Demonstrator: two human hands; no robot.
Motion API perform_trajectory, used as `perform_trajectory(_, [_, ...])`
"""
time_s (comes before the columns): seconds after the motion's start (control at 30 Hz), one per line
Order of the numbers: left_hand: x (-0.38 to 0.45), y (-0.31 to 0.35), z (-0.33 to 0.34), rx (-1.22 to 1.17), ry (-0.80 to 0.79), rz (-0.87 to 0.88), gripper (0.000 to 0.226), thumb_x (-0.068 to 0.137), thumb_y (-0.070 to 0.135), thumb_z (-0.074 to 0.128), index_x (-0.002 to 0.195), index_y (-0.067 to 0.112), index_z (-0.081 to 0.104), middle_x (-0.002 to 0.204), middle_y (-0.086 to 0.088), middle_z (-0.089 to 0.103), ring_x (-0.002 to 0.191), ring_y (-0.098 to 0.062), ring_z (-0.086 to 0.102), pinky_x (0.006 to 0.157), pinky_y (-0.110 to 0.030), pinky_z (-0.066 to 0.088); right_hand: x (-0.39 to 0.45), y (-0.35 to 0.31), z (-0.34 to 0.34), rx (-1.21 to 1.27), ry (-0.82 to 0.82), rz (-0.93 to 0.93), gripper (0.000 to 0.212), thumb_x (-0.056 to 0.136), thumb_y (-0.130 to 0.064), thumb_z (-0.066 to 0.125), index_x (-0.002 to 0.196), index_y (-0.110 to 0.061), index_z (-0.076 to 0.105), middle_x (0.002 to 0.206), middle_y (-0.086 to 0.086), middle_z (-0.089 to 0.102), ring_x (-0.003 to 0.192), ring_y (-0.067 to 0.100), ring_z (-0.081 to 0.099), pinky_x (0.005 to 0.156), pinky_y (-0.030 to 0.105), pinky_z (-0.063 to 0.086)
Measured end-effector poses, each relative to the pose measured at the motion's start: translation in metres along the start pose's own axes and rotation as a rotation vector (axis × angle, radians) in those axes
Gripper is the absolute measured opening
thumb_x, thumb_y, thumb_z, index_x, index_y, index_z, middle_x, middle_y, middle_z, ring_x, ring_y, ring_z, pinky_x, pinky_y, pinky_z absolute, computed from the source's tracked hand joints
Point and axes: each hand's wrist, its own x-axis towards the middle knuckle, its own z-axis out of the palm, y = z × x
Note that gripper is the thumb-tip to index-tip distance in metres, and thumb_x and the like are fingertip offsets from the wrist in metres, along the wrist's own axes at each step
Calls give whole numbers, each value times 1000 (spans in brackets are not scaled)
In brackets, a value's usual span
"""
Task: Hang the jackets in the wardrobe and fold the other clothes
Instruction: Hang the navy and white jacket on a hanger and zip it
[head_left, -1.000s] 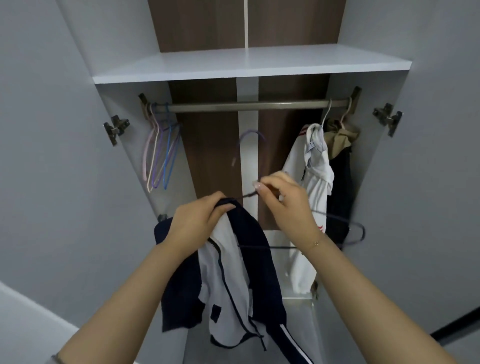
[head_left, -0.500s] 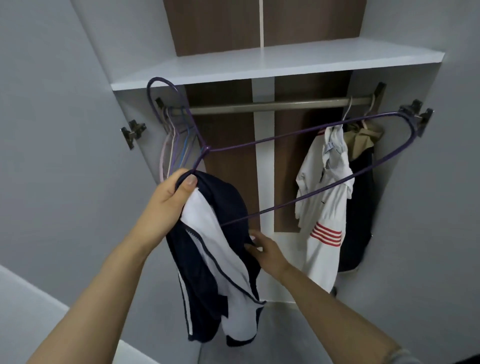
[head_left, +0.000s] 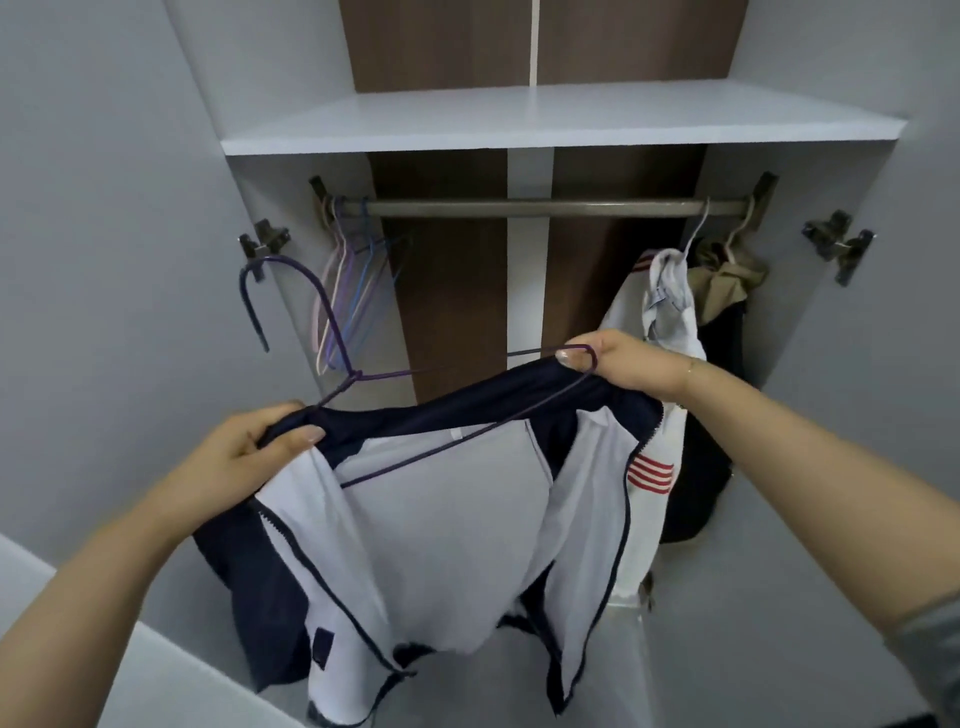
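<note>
A navy jacket with a white lining (head_left: 447, 519) hangs open in front of me, spread between both hands. My left hand (head_left: 249, 447) grips its collar edge at the left. At the right, my right hand (head_left: 618, 366) pinches the other shoulder together with the end of a dark purple wire hanger (head_left: 332, 332). The hanger's bar runs across the inside of the jacket, and its hook sticks up to the left, below the wardrobe rail (head_left: 535, 208).
Several empty coloured hangers (head_left: 353, 291) hang at the rail's left end. At its right end hang a white jacket with red stripes (head_left: 670, 322) and a dark garment with a tan collar (head_left: 727, 291). A white shelf (head_left: 545, 124) sits above the rail, open doors on both sides.
The hanger came down from in front of the rail into the jacket. My right hand rose from the jacket's lower part to its right shoulder, and the jacket is now spread wide.
</note>
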Motion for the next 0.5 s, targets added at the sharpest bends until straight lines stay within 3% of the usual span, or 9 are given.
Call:
perform_trajectory(0.1, [6, 4, -2, 68, -102, 36, 12, 85, 38, 58, 78, 32, 67, 62, 14, 57, 58, 0, 49, 55, -14, 40, -11, -10, -18, 35, -101, 64, 37, 103, -19, 46, 97, 15, 57, 88, 15, 57, 80, 20, 53, 80, 29, 44])
perform_trajectory(0.17, [8, 7, 1, 202, -180, 69, 9, 84, 43, 58, 79, 43, 66, 61, 17, 60, 54, 5, 49, 55, -13, 40, -18, -17, -25, 67, -96, 101, 35, 102, -22, 48, 101, 11, 59, 89, 13, 58, 79, 18, 53, 76, 23, 46])
perform_trajectory(0.23, [10, 7, 9, 387, -242, 78, 17, 87, 51, 55, 82, 38, 64, 64, 13, 62, 58, 3, 54, 58, -20, 44, -23, -25, -26, 112, -57, 132, 30, 100, -24, 51, 99, 4, 62, 85, 10, 62, 75, 12, 57, 69, 18, 48])
perform_trajectory(0.3, [11, 5, 23, 651, -163, 56, 28, 92, 56, 50, 84, 31, 62, 72, 10, 64, 67, -3, 59, 63, -28, 48, -28, -33, -23, 184, 1, 157, 29, 101, -24, 51, 98, 0, 66, 86, 8, 69, 75, 12, 63, 68, 19, 52])
perform_trajectory(0.37, [13, 4, 38, 839, 29, 2, 31, 96, 55, 46, 84, 29, 56, 76, 6, 65, 74, -15, 63, 64, -33, 50, -32, -44, -16, 260, 56, 170, 29, 102, -21, 51, 85, -7, 69, 75, 3, 71, 68, 11, 64, 60, 19, 52])
perform_trajectory(0.43, [17, 7, 51, 830, 156, -35, 31, 97, 53, 43, 78, 30, 46, 73, 2, 63, 73, -23, 63, 60, -33, 49, -34, -57, -3, 351, 88, 182, 27, 101, -19, 52, 82, -10, 69, 70, 3, 69, 64, 13, 63, 55, 22, 51])
perform_trajectory(0.5, [21, 10, 58, 650, 180, -48, 32, 97, 51, 46, 71, 34, 40, 68, 2, 60, 69, -24, 60, 56, -32, 44, -33, -69, 12, 494, 128, 148, 22, 100, -18, 54, 88, -9, 69, 74, 5, 68, 66, 12, 63, 59, 23, 53])
